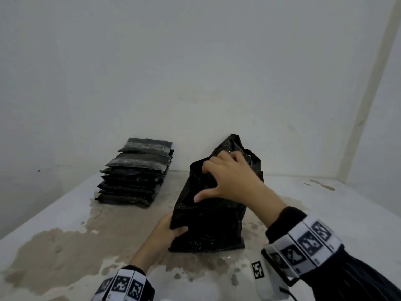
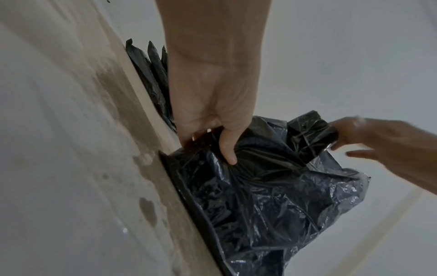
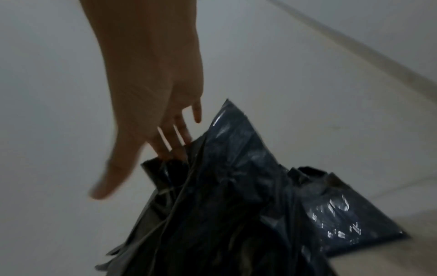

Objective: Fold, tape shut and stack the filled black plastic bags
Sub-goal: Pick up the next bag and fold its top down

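Left hand (image 1: 168,232) nearest, grips lower left corner of the black bag (image 1: 208,213), thumb on front. Bag stands upright mid-bench (image 1: 54,246), toward the back edge. Stack of taped bags (image 1: 136,172) at back left, apart from it. Right hand (image 1: 230,177) on bag's crumpled top, fingers spread and bent into plastic, thumb wide.

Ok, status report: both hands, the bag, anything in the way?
Left hand grips black bag low. Right hand on its loose top, unfolded, untaped. Stack of taped bags sits apart; nothing in the way.
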